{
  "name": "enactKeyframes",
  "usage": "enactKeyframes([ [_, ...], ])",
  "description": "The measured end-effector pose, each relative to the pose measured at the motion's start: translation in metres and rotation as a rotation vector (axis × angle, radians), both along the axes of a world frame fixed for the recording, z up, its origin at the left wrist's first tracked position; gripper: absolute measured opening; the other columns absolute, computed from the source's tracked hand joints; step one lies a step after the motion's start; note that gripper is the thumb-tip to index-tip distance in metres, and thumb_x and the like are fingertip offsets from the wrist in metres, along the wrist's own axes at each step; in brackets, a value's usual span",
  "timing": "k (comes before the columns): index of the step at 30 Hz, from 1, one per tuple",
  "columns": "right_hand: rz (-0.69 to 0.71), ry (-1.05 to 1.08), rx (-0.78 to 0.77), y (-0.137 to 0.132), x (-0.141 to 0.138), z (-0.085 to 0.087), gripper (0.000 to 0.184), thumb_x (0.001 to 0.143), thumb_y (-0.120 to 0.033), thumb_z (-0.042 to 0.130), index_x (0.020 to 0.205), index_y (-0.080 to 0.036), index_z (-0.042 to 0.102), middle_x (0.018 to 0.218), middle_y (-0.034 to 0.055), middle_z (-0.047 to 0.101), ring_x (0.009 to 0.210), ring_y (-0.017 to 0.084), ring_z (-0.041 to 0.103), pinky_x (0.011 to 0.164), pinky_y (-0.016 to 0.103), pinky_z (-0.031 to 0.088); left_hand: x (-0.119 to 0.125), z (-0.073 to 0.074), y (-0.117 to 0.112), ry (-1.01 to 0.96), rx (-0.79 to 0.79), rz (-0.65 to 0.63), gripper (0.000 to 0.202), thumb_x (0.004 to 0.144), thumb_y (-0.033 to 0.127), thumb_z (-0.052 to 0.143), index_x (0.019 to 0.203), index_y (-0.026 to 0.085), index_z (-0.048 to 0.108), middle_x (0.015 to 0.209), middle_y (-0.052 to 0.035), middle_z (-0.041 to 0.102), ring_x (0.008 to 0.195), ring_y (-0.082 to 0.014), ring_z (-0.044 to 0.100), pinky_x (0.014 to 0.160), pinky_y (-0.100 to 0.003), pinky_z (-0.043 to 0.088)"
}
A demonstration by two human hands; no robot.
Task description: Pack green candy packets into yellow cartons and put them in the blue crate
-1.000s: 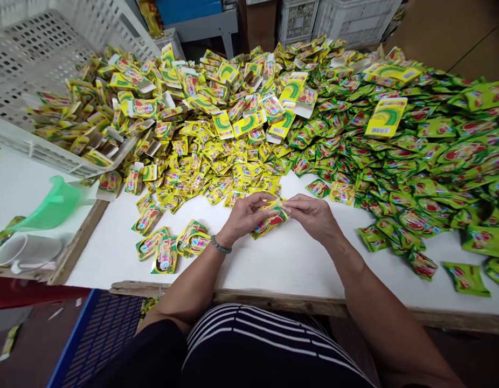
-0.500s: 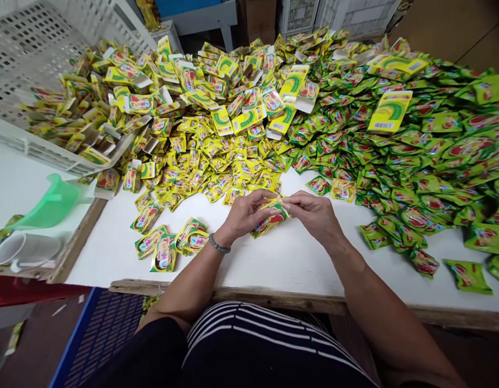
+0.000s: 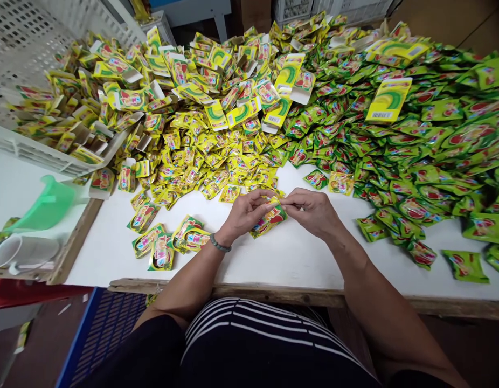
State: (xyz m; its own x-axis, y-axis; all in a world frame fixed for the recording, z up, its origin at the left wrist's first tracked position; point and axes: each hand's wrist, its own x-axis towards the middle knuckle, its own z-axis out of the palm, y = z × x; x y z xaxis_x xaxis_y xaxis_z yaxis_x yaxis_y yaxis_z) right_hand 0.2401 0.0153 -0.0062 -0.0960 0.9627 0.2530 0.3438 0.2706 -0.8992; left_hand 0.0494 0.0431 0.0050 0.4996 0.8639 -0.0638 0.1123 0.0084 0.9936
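Observation:
Both my hands are together at the middle of the white table (image 3: 290, 264). My left hand (image 3: 245, 213), with a beaded bracelet on its wrist, pinches a yellow-green foil sachet (image 3: 269, 220). My right hand (image 3: 310, 211) holds the same sachet's upper corner between its fingertips. Just beyond my hands lies a heap of yellow sachets and opened cardboard strips (image 3: 201, 124). A larger spread of green sachets (image 3: 419, 156) fills the right side. Several loose yellow sachets (image 3: 163, 252) lie near my left forearm.
A white plastic crate (image 3: 31, 64) tilts against the heap at the left. A green plastic scoop (image 3: 45, 206) and a white mug (image 3: 25, 251) stand on a wooden-edged board (image 3: 74, 242). A blue crate (image 3: 108, 337) sits below the table's wooden front edge (image 3: 233, 291).
My hands keep the same pinch on the sachet. The whole scene has shifted slightly up and left in view as my head moved.

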Motion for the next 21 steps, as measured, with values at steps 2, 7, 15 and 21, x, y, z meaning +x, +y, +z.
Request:
enactKeyframes([
  [2, 0.040, 0.059, -0.027, 0.000, 0.004, 0.000, 0.017, 0.081, -0.031, 0.063, 0.079, -0.023, 0.078, 0.072, 0.0023, 0.066, 0.064, 0.014, 0.057, 0.057, 0.028, 0.042, 0.002, -0.001, 0.000, -0.005, 0.001, 0.021, 0.049, 0.080, 0.047, 0.069, 0.116, 0.013, 0.064, 0.060, 0.0032, 0.056, 0.048, -0.0059, 0.037, 0.047, -0.021, 0.028],
  [7, 0.052, 0.252, -0.082, -0.001, -0.002, -0.002, 0.019, 0.080, -0.038, 0.069, 0.092, -0.024, 0.076, 0.085, 0.0032, 0.067, 0.076, 0.016, 0.061, 0.066, 0.030, 0.050, 0.005, -0.003, -0.001, -0.061, 0.013, 0.102, 0.047, 0.079, 0.052, 0.069, 0.108, 0.015, 0.069, 0.067, -0.0005, 0.061, 0.056, -0.0100, 0.049, 0.054, -0.023, 0.037],
  [15, -0.301, 0.068, 0.183, -0.009, -0.037, -0.002, 0.018, 0.086, -0.034, 0.065, 0.097, -0.026, 0.075, 0.086, 0.0049, 0.066, 0.074, 0.017, 0.060, 0.067, 0.032, 0.054, 0.010, -0.004, -0.001, -0.311, -0.169, 0.265, 0.053, 0.068, 0.051, 0.078, 0.105, 0.015, 0.066, 0.068, 0.0001, 0.064, 0.057, -0.0097, 0.054, 0.055, -0.022, 0.042],
  [21, -0.339, -0.065, 0.230, -0.018, -0.043, -0.001, 0.022, 0.087, -0.037, 0.063, 0.100, -0.025, 0.076, 0.082, 0.0062, 0.067, 0.071, 0.018, 0.063, 0.067, 0.032, 0.055, 0.008, 0.003, -0.002, -0.249, -0.153, 0.333, 0.054, 0.073, 0.053, 0.074, 0.110, 0.016, 0.060, 0.056, 0.0050, 0.053, 0.047, -0.0077, 0.044, 0.048, -0.022, 0.035],
])
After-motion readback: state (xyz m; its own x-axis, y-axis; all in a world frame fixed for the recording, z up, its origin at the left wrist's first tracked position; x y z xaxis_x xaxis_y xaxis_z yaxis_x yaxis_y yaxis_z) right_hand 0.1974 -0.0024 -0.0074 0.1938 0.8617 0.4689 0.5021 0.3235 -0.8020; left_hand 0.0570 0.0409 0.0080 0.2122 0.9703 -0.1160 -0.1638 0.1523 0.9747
